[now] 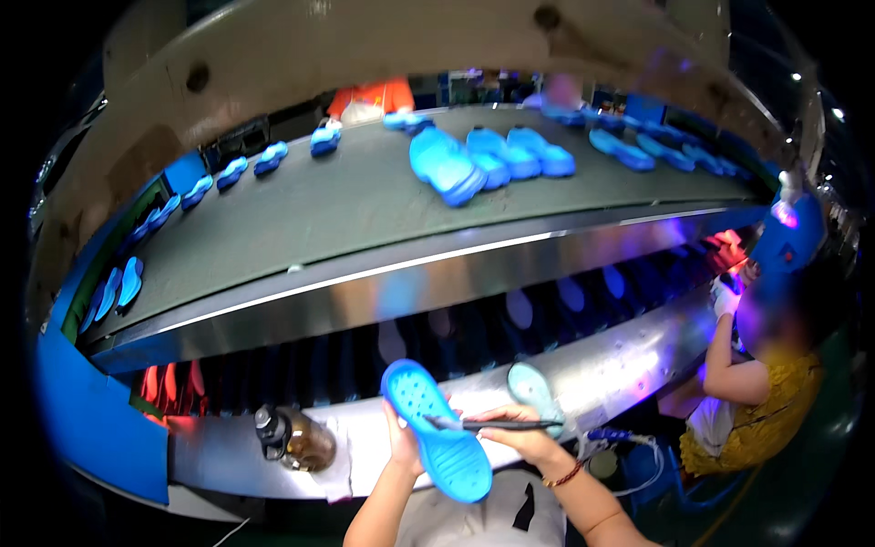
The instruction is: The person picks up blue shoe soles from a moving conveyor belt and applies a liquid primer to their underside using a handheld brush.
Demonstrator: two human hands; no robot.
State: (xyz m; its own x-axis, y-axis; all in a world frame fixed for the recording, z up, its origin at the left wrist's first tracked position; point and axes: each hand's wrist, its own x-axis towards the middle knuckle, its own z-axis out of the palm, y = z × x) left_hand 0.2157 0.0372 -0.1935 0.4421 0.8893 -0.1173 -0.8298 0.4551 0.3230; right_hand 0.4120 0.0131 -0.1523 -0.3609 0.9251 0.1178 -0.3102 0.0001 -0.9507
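- Blue shoe sole [453, 463], one: held up in front of the worker's body over the near edge of the table [219, 448], tilted, with small holes and ridges on the side in view.
- Left hand [403, 439]: gripping the sole by its left edge.
- Right hand [523, 438]: closed on a slim dark pen-shaped tool [497, 425], its tip at the sole's face; reddish bracelet [565, 475] at the wrist.
- Pale green sole [531, 387], one: on the table, just beyond the right hand.
- Brownish see-through bottle [303, 441], dark-capped: on the table, left of the left hand, beside a white cloth [338, 463].
- Conveyor belt [301, 232], dark: beyond the table, bearing spaced blue soles at left, a blue sole cluster [445, 164] at centre, more at right.
- Co-worker in yellow [775, 410]: at right, one white-gloved hand [725, 297] raised.
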